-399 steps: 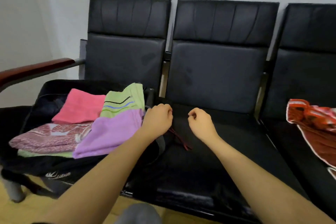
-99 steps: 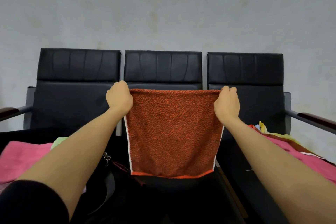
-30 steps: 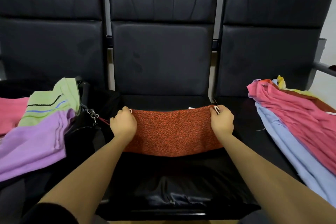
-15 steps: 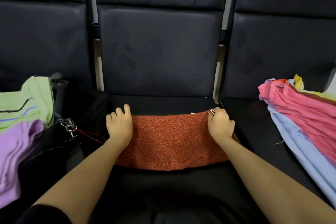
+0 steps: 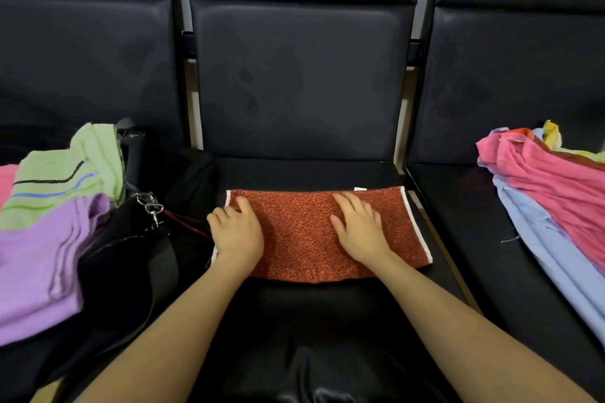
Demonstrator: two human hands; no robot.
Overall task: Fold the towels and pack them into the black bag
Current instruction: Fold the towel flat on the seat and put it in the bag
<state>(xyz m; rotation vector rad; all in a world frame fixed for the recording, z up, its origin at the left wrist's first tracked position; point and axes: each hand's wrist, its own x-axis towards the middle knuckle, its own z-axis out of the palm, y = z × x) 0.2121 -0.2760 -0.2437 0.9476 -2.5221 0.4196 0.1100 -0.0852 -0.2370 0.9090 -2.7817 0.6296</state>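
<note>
An orange-red towel (image 5: 304, 232) with white side edges lies folded flat on the middle seat. My left hand (image 5: 237, 235) rests flat on its left end, fingers straight. My right hand (image 5: 358, 229) lies flat on its right half, fingers spread. The black bag (image 5: 131, 255) stands open on the left seat, with a metal clip on its rim. Folded towels sit in it: a purple one (image 5: 42, 258), a green striped one (image 5: 65, 170) and a pink one (image 5: 6, 180) at the frame's left edge.
A loose heap of unfolded towels lies on the right seat, with a pink towel (image 5: 556, 186) on top, a light blue one (image 5: 550, 258) beneath and a yellow one (image 5: 553, 134) behind. Black seat backs (image 5: 301, 75) rise behind all three seats.
The towel, held up by its top corners earlier, has been laid folded on the seat. Both hands have let go of its far corners and now lie flat on it.
</note>
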